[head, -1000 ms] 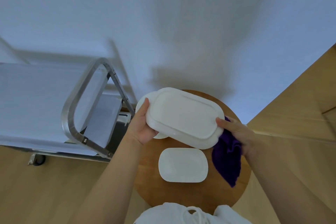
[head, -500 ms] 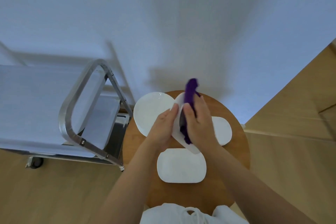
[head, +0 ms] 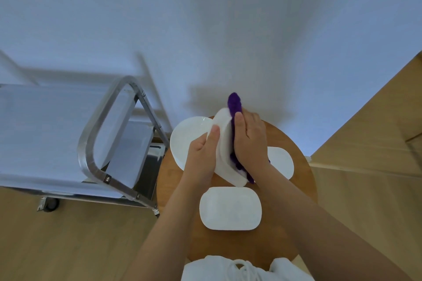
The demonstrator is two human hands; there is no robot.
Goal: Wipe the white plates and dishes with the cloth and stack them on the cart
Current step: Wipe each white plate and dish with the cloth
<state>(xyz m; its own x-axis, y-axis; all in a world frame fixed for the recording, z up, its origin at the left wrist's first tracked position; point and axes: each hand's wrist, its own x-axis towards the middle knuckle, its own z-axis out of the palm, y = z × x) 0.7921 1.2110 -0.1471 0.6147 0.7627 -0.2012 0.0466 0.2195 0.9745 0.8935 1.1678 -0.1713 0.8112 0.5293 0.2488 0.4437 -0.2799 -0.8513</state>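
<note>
The left hand's fingers (head: 213, 137) curl around the left edge of a white oval dish (head: 225, 143), gripping it so that it stands tilted on edge above the round wooden table (head: 296, 189). The left hand (head: 202, 159) sits against the dish's back. On the dish's other face, the right hand (head: 250, 141) presses a purple cloth (head: 235, 107) flat against the surface, its fingers stretched out along the cloth, thumb pointing away from the person. The cloth sticks out past the dish's far end and also shows below the right wrist, near the dish's lower end.

Taking the held dish as the landmark: just to its left, a round white plate (head: 189, 137) lies on the table, partly hidden behind the left hand. To its right, a white oval dish (head: 282, 162) rests flat on the table, partly covered by the right forearm. Nearer the person, just below the held dish, a white rectangular dish (head: 230, 209) with rounded corners lies flat on the table.

Further left of the held dish stands a metal cart (head: 96, 141) with a tubular handle frame, shelves and a caster wheel on the wooden floor (head: 68, 246). A pale wall (head: 205, 29) rises beyond it.
</note>
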